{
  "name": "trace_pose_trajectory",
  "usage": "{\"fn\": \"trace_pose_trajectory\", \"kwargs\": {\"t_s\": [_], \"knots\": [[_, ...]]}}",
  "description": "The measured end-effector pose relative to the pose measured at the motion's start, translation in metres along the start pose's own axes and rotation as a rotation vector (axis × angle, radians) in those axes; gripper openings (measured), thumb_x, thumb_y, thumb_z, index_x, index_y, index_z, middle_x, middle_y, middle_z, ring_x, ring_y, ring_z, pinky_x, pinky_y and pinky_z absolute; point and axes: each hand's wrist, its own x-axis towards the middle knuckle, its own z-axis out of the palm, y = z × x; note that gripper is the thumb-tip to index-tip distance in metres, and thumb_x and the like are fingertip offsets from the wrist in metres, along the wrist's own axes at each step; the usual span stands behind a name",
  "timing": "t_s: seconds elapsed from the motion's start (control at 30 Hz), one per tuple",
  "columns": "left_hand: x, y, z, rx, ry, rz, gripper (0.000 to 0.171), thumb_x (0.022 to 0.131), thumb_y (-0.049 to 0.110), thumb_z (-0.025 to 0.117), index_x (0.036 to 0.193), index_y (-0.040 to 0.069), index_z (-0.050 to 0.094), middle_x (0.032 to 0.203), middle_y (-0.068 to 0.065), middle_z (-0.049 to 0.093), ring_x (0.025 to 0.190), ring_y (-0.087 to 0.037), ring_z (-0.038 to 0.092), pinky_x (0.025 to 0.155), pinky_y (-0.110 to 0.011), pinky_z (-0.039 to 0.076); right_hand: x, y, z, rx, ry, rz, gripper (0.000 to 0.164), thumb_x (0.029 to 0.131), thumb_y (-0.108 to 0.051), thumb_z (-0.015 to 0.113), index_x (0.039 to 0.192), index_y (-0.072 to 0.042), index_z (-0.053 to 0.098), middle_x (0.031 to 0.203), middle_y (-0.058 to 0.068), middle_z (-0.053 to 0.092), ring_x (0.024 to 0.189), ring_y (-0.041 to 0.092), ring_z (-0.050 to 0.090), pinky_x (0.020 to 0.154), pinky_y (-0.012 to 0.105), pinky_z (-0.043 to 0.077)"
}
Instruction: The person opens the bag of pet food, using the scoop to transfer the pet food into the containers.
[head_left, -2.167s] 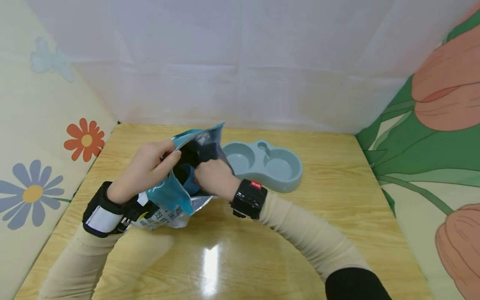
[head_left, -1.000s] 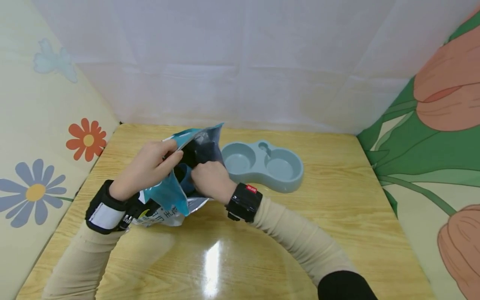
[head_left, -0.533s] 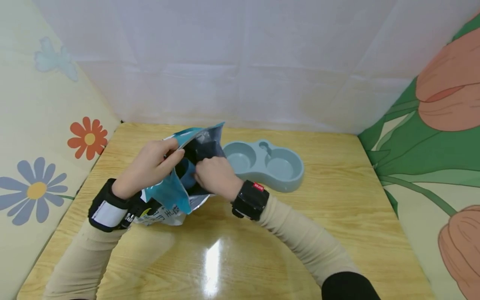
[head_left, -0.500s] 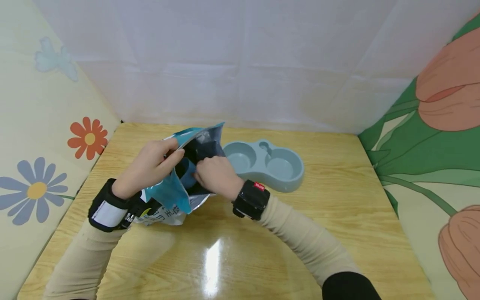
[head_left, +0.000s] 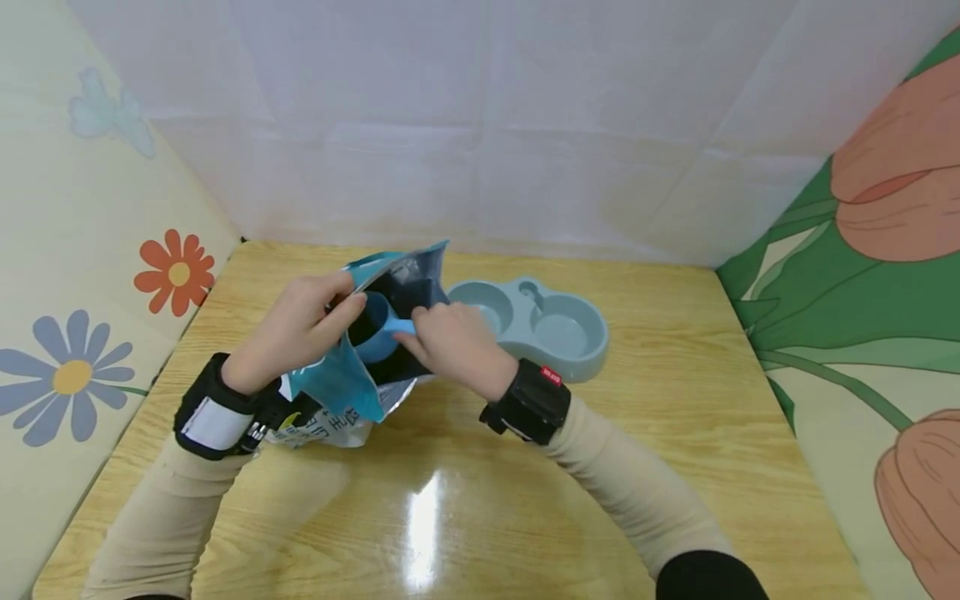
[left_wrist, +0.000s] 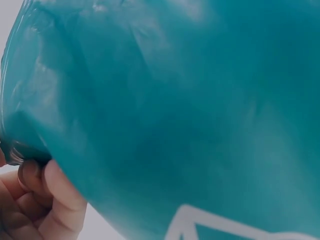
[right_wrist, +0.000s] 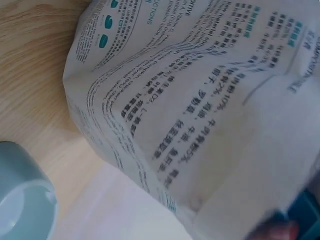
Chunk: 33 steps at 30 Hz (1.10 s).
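A teal and white pet food bag (head_left: 333, 387) stands on the table with its mouth spread wide. My left hand (head_left: 292, 329) pinches the near left edge of that mouth; the left wrist view shows its curled fingers (left_wrist: 62, 200) against the teal film. At the opening, my right hand (head_left: 465, 350) grips the handle of a blue scoop (head_left: 367, 346). The scoop's cup is just inside the bag mouth, its contents dark and hard to make out. In the right wrist view the bag's printed back (right_wrist: 200, 110) hides most of the right hand.
A pale blue double pet bowl (head_left: 517, 333) sits to the right of the bag, partly behind the right hand. The wooden table (head_left: 600, 500) ends at a white sheet (head_left: 480, 125) at the back. Flower-printed panels (head_left: 172, 275) flank both sides.
My right hand has moved right and slightly up, lifting the scoop from deeper in the bag, so its cup and handle now show. The left hand keeps its hold on the bag edge.
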Motion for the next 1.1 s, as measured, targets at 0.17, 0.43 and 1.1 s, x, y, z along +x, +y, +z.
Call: {"fn": "trace_pose_trajectory", "kwargs": {"t_s": [0.17,0.43,1.1], "knots": [[0.0,-0.002,-0.001,-0.004,0.005,0.005,0.026,0.088,-0.002,0.052,0.066,0.008,0.042,0.054,0.004,0.03,0.046,-0.01,0.032,0.044,-0.025,0.026,-0.01,0.006,-0.002,0.022,0.059,0.01,0.038,0.092,-0.035,0.052,0.064,-0.013,0.041,0.052,-0.003,0.025,0.042,0.011,0.032,0.041,0.022,0.017],[-0.001,-0.003,-0.003,-0.004,0.014,0.002,0.025,0.087,-0.001,0.053,0.066,0.008,0.043,0.055,0.005,0.03,0.047,-0.011,0.033,0.044,-0.025,0.027,-0.02,0.013,0.002,0.099,0.159,0.008,0.038,0.09,-0.032,0.057,0.063,-0.014,0.038,0.053,-0.005,0.025,0.043,0.01,0.031,0.042,0.022,0.02],[-0.007,-0.008,-0.017,-0.029,0.06,-0.034,0.026,0.087,-0.004,0.053,0.065,0.007,0.043,0.055,0.005,0.035,0.046,-0.008,0.036,0.045,-0.023,0.03,-0.035,0.025,-0.003,0.198,0.256,-0.012,0.032,0.089,-0.028,0.058,0.065,-0.013,0.043,0.055,-0.005,0.035,0.045,0.009,0.031,0.043,0.023,0.024]]}}
